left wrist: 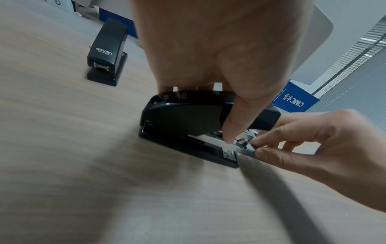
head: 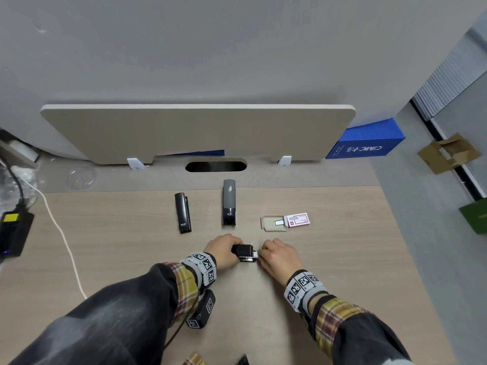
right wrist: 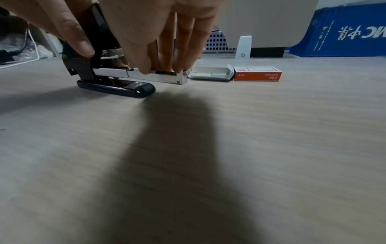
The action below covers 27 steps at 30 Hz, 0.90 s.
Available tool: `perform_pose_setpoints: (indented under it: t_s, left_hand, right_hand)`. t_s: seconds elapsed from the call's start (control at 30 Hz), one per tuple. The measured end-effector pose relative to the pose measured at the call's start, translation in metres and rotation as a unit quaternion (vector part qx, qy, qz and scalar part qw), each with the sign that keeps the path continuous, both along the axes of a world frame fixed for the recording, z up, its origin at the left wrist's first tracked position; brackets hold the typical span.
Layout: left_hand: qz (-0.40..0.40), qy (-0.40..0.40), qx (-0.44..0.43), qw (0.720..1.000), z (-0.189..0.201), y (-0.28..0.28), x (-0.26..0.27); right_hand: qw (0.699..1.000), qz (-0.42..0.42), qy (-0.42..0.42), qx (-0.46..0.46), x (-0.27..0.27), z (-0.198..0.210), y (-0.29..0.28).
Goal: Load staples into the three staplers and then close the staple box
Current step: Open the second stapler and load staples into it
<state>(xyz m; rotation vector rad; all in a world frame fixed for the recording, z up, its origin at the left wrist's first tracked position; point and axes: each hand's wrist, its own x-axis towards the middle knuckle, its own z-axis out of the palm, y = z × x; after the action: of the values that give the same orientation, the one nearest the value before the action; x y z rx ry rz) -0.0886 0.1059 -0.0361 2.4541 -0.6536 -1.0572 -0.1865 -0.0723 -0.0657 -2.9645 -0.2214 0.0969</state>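
A small black stapler [head: 243, 252] lies on the desk in front of me, cover raised and metal magazine [right wrist: 146, 76] sticking out to the right. My left hand [head: 226, 250] grips its black cover [left wrist: 198, 115], thumb [left wrist: 229, 128] down the near side. My right hand [head: 263, 255] pinches the front end of the magazine [left wrist: 248, 148] between thumb and fingertips; whether staples lie under the fingers is hidden. A black stapler [head: 183, 213] and a grey-topped stapler [head: 229, 202] stand shut farther back. The staple box [head: 299, 219] lies at the right with its tray [head: 274, 223] slid out.
A beige divider panel [head: 197, 133] and a cable slot [head: 216, 166] close off the back of the desk [head: 342, 259]. A blue container-shaped box [head: 366, 143] stands back right. A black charger [head: 14, 233] and a white cable [head: 60, 233] lie at the left.
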Motion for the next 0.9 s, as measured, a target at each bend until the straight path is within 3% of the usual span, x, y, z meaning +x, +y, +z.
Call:
perform_pose_setpoints:
  t_s: [0.63, 0.7, 0.77, 0.9]
  left_hand:
    - [-0.002, -0.010, 0.002, 1.000, -0.005, 0.000, 0.000]
    - [-0.005, -0.010, 0.007, 1.000, -0.006, 0.000, 0.000]
    - [-0.007, -0.014, 0.022, 1.000, -0.007, 0.000, 0.000]
    - [-0.017, -0.012, 0.043, 0.999, -0.010, 0.003, 0.002]
  right_hand:
    - [0.998, -0.021, 0.034, 0.046, -0.011, 0.012, -0.004]
    - [0.995, -0.076, 0.024, 0.065, -0.013, 0.013, -0.008]
    - [0.977, -0.184, 0.032, 0.104, -0.015, 0.013, -0.013]
    - [0.891, -0.373, 0.141, 0.219, -0.012, 0.009, -0.023]
